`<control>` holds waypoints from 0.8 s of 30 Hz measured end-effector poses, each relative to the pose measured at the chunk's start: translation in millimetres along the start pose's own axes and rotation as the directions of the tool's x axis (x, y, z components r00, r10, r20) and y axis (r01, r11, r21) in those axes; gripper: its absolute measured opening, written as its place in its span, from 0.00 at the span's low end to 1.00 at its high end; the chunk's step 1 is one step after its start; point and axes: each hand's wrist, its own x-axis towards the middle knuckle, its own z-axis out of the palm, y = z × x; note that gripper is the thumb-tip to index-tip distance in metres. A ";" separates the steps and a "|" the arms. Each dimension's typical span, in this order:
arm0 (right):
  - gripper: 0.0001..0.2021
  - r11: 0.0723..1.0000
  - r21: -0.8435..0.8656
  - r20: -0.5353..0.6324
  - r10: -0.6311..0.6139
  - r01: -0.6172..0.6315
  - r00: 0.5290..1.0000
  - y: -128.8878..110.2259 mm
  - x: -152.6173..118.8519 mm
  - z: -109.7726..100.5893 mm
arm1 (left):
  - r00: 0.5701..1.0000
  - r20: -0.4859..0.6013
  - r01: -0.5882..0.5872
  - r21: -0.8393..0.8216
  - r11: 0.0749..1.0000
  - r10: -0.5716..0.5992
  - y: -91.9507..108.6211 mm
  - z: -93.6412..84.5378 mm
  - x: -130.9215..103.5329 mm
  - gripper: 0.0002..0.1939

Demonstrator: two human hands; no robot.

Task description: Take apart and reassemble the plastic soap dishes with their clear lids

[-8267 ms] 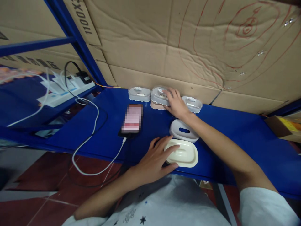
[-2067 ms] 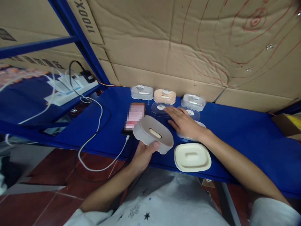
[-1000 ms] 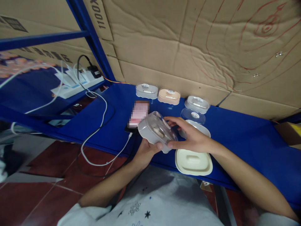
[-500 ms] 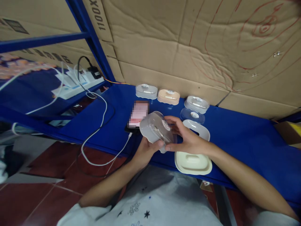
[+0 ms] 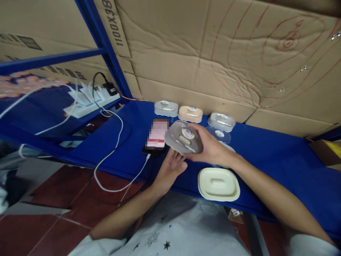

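My right hand (image 5: 213,145) grips a grey oval plastic box (image 5: 181,138) from its right side, above the table's front part. The box has a clear lid with a round sticker and a small pale handle-like piece. Below the box, my left hand (image 5: 170,170) is open, palm up and thumb apart; its fingertips reach the box's lower edge, and I cannot tell if they touch it. A cream oval lid-like piece (image 5: 218,185) lies at the front edge. Behind my right hand are a loose clear lid (image 5: 218,134) and a white rim piece (image 5: 228,147), mostly covered.
Along the cardboard wall (image 5: 186,53) stand a grey box (image 5: 166,108), a peach box (image 5: 190,113) and another pale box (image 5: 221,122). A phone (image 5: 157,134) with a white cable (image 5: 117,142) lies left of my hands on the blue table (image 5: 271,153). A power strip (image 5: 92,105) sits further left.
The grey box has turned so its lid faces up more and rose slightly away from me. My left hand has let go and opened beneath it, while my right hand keeps its grip.
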 end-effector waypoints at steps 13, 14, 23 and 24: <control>0.49 0.964 -0.266 0.172 0.058 -0.010 0.983 52.8 40.7 -19.0 | 0.940 0.341 -0.141 0.399 0.906 -0.003 15.0 0.3 -8.8 0.27; 0.45 0.957 -0.290 0.125 0.042 -0.004 0.991 45.8 29.5 -25.0 | 0.905 0.426 -0.215 0.463 0.860 -0.002 16.4 1.1 -10.4 0.30; 0.14 0.862 -0.507 0.202 0.129 -0.009 0.971 5.4 -86.4 -41.5 | 0.757 0.637 -0.502 0.709 0.494 -0.145 5.9 15.0 -12.7 0.53; 0.14 0.846 -0.534 0.186 0.129 -0.010 0.974 6.1 -90.9 -38.0 | 0.763 0.632 -0.501 0.711 0.493 -0.136 6.2 15.1 -12.9 0.52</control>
